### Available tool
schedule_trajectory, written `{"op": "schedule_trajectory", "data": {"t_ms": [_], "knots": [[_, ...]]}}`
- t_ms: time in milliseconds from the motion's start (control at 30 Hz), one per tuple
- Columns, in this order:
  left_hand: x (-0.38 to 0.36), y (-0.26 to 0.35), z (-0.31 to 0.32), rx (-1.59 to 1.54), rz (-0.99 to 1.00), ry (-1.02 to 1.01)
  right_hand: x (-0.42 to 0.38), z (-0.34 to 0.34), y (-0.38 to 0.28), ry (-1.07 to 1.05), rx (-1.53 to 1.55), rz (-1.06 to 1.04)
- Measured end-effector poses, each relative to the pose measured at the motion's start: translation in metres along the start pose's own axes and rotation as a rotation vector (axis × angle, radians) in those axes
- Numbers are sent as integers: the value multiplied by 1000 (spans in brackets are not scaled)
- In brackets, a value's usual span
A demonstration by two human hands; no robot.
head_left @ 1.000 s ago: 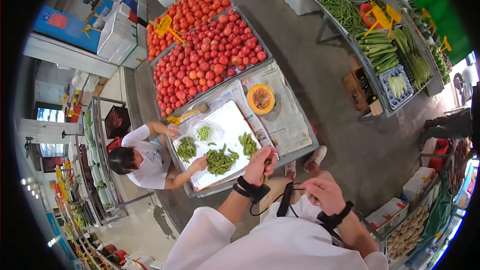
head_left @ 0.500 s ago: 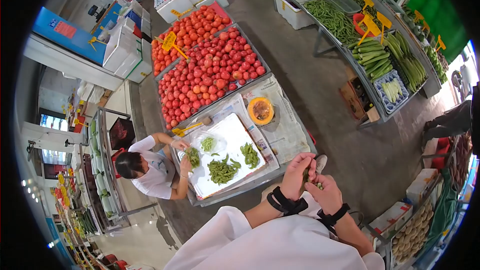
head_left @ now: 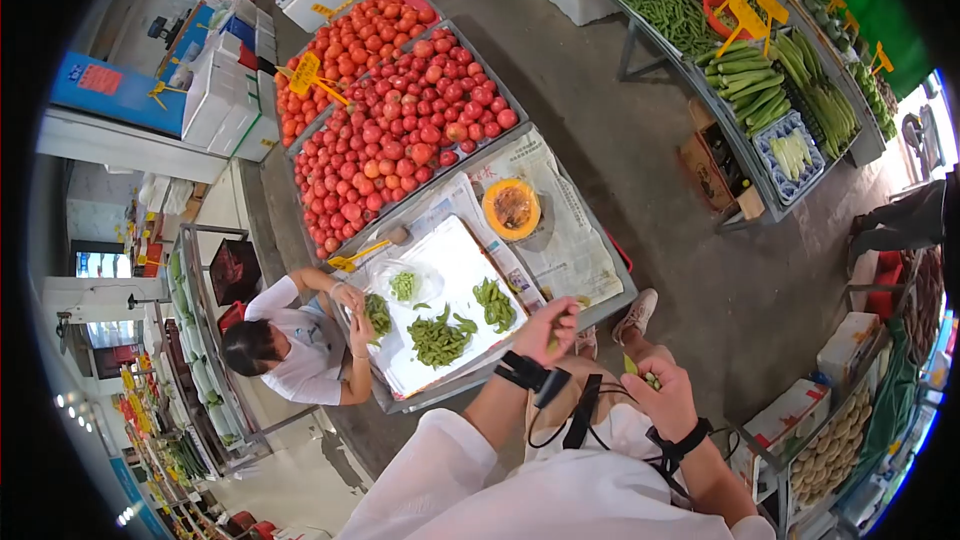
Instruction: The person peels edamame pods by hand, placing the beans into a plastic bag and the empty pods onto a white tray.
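Observation:
My right hand (head_left: 662, 390) is closed around green edamame pods (head_left: 631, 365), one tip sticking up past the thumb and pale green showing in the palm. To its left, my left hand (head_left: 548, 330) is held with curled fingers near the tray's front corner; what lies between the fingertips is too small to make out. On the white tray (head_left: 462, 252) lie a larger heap of edamame pods (head_left: 438, 340) and a smaller heap (head_left: 493, 306). A clear plastic bag (head_left: 428, 286) there has shelled green beans (head_left: 403, 286) in it.
A co-worker (head_left: 300, 340) sits left of the tray, both hands by another pod heap (head_left: 377, 315). A cut pumpkin (head_left: 511, 209) rests on newspaper (head_left: 570, 252). Tomatoes (head_left: 400, 140) fill crates behind. A vegetable stand (head_left: 700, 90) stands at right.
My hands have come apart: the left moved left and up toward the tray, the right stayed low with pods. The co-worker's hands rose slightly. The whole view shifted a little.

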State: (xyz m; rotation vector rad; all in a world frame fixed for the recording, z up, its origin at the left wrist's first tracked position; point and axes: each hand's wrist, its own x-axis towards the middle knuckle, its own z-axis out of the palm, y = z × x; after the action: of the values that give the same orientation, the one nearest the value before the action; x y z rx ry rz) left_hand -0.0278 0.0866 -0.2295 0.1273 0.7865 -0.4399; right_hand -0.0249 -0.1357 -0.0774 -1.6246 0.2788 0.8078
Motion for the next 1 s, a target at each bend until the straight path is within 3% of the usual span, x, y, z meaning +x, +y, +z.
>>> {"op": "schedule_trajectory", "data": {"t_ms": [67, 167, 200, 300, 400, 533, 667, 767, 867, 1000], "knots": [[25, 30, -39, 31, 99, 90, 14, -7, 17, 8, 32, 58], [69, 68, -112, 330, 279, 426, 41, -22, 64, 66, -76, -6], [86, 78, -146, 457, 328, 527, 49, -25, 75, 86, -51, 79], [129, 89, -228, 1295, 489, 944, 69, -30, 78, 128, 93, 313], [145, 91, -262, 1607, 593, 1095, 88, -38, 114, 137, 58, 325], [153, 94, -213, 1962, 265, 1109, 109, -31, 101, 161, 92, 441], [161, 98, -207, 2208, 44, 977, 116, -30, 107, 124, 82, 343], [173, 104, -220, 2291, 4, 963, 117, -36, 114, 92, 18, 298], [175, 107, -212, 2300, 211, 934, 119, -41, 110, 93, 39, 332], [147, 124, -171, 2026, 546, 1099, 121, -45, 104, 96, 111, 339]]}}
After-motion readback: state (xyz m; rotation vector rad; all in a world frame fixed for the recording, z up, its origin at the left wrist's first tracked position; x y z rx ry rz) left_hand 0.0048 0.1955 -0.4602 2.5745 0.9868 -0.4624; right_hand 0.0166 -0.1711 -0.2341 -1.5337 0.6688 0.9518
